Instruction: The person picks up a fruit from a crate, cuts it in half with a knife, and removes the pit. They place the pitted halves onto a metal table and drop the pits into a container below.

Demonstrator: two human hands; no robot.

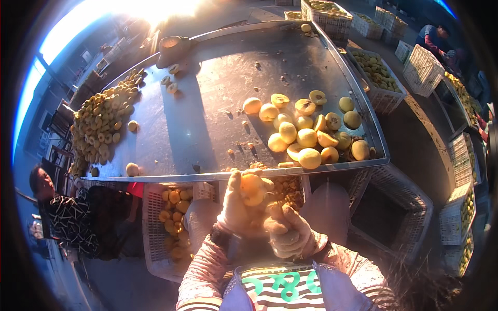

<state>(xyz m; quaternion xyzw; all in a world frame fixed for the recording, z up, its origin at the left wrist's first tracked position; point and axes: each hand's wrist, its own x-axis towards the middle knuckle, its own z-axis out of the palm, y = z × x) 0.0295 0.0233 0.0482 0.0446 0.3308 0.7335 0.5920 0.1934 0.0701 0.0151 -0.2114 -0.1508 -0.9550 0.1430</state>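
Both of my hands wear pale, soiled gloves and are just below the near edge of a metal-topped table [186, 97]. In my left hand [237, 202] is a yellow peach [252, 189], held upright against the fingers. My right hand [290, 229], to the right of it, is curled with the thumb against the fingers; glare and blur hide whether something is in it. Beyond my hands, on the right of the tabletop, lie several whole and halved yellow peaches [307, 137]. A larger pile of peach halves [99, 124] covers the far left of the table.
Below the table, a plastic crate [149, 233] at left holds peaches, and another container holds peach stones [288, 188]. An openwork crate [420, 217] stands at right. A person [70, 217] sits at left; another person [432, 39] bends among filled crates [375, 74] at upper right.
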